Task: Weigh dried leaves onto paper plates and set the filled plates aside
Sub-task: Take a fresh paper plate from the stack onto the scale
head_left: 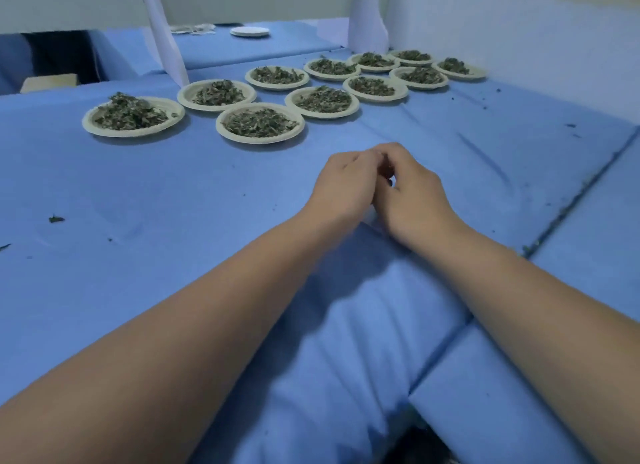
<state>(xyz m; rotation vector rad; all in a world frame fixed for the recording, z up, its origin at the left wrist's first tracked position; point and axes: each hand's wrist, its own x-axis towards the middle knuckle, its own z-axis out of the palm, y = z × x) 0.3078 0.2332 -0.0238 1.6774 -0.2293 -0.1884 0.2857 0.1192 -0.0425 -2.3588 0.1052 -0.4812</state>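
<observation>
Several paper plates heaped with dried green leaves stand in two rows across the far half of the blue cloth, from the nearest left plate [90, 123] to the far right plate [479, 72]. My left hand [346, 186] and my right hand [412, 193] meet at mid-table, in front of the plates and apart from them. Only their backs show. Both hands have curled fingers and their fingertips touch each other. A small dark spot sits between them; I cannot tell whether it is a leaf crumb. No scale is in view.
A stack of empty white plates [250, 31] lies on the far table behind two white posts [162, 37] [369, 16]. A cardboard box [48, 82] stands at far left. Loose leaf bits [56, 219] dot the cloth. A dark seam [571, 200] runs along the right.
</observation>
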